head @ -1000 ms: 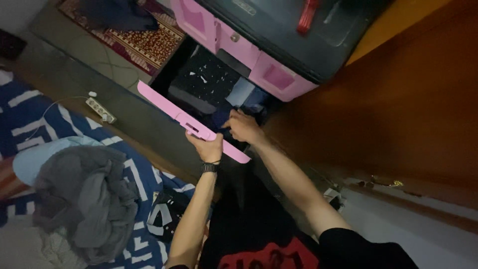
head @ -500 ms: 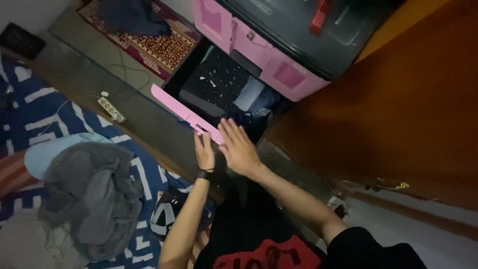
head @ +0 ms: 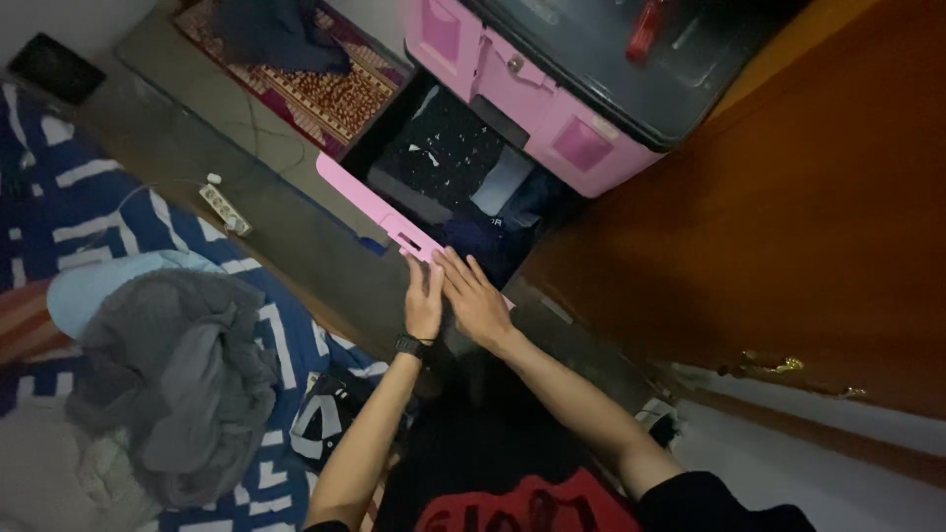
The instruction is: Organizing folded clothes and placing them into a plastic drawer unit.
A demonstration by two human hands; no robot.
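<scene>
Both hands, left hand [head: 424, 300] and right hand [head: 476, 299], press flat, fingers released, seemingly against the pulled-out pink drawer front [head: 370, 205].

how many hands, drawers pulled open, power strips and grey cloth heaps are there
hands: 2 (left hand, right hand)
open drawer: 1
power strip: 1
grey cloth heap: 1
total: 5

A home bedroom: a pink plastic drawer cabinet [head: 552, 108] of folded clothes, patterned bedding [head: 59, 207], a prayer rug [head: 315, 89].
</scene>
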